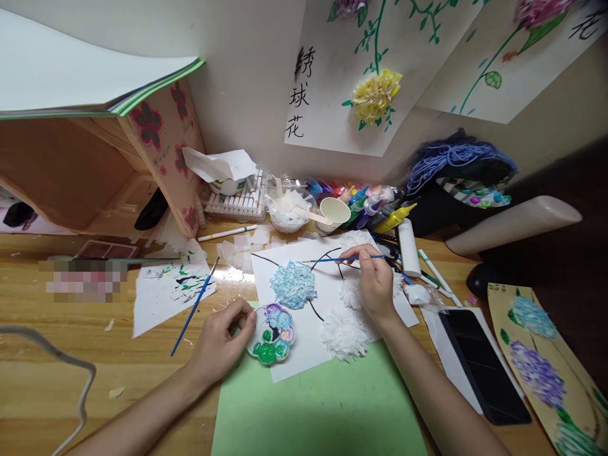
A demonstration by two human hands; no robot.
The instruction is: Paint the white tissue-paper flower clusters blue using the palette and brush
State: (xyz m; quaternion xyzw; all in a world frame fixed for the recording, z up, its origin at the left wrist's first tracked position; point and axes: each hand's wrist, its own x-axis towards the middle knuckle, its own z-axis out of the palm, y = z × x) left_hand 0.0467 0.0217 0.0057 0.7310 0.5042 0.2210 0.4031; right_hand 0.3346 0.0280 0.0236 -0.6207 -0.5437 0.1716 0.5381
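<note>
My right hand (375,285) pinches a thin blue paintbrush (327,259), its tip at the upper edge of a light-blue paper flower (293,285). That flower sits on a white sheet (289,354) with black stem lines drawn on it. White paper flowers (346,332) lie on the sheet's right side, partly behind my right hand and wrist. My left hand (223,335) grips the rim of a flower-shaped paint palette (280,316) with green, black, blue, purple and peach paint in its wells. The palette overlaps the sheet's lower left corner.
A second paintbrush (194,307) lies beside a paint-smeared paper (161,297). Behind the sheet stand a paper cup (334,214), a bowl of paper scraps (289,218) and paint bottles (363,206). A green mat (323,411) lies in front; a phone (484,367) is at right.
</note>
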